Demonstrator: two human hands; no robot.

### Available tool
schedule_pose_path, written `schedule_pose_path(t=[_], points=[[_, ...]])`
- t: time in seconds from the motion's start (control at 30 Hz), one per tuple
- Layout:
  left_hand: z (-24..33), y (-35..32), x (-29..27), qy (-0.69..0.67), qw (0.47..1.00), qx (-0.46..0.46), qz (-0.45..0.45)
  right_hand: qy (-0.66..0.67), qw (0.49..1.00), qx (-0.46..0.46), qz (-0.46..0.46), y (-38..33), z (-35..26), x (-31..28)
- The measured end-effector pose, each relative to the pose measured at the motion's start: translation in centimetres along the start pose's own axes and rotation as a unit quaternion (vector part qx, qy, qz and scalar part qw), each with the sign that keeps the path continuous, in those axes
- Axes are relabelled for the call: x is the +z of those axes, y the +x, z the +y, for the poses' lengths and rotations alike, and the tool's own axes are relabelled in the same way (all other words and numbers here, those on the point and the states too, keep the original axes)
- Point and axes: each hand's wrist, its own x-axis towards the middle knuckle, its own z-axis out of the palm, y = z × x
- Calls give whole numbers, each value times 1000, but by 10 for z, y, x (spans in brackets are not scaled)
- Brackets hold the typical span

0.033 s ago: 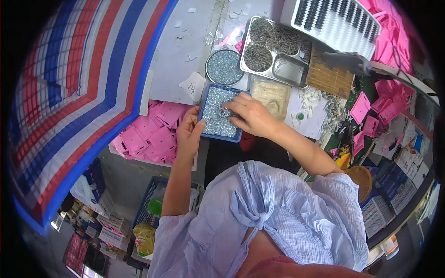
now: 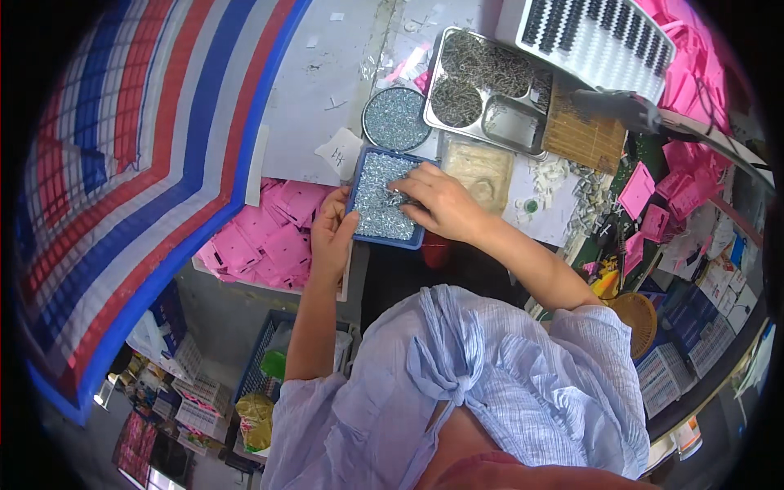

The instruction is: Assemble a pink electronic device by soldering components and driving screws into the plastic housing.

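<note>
A shallow blue tray [image 2: 356,211] full of small shiny metal pieces [image 2: 378,214] is in front of me. My left hand [image 2: 332,229] grips its left side, thumb over the rim and fingers against the outer wall. Over the right part of the tray, my right hand [image 2: 441,200] dips curled fingertips into the metal pieces; whatever they pinch is too small to make out. Just beyond the tray stands a round dish [image 2: 396,119] of similar shiny pieces. A cloudy, pale rectangular container [image 2: 482,173] sits right of the tray, beside my right hand.
Behind stands a steel compartment tray [image 2: 495,124] with dark metal parts, near a white rack [image 2: 584,45] and a woven bamboo mat [image 2: 584,126]. Pink plastic pieces [image 2: 265,229] fill a box at left, below a striped sheet [image 2: 184,139]. Small pale parts [image 2: 563,192] lie scattered at right.
</note>
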Motion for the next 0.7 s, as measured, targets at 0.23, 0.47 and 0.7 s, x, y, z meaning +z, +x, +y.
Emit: schedule_pose_path(t=[0.23,0.47,0.7], points=[[-22,52,-32,23,1000,8,6,36,997,31,62,29,41,41],[-33,77,-37,52,998,13,46,72,987,128,58,28,29,53],[-13,81,-22,136,989,52,42,78,976,189,69,36,30,61]])
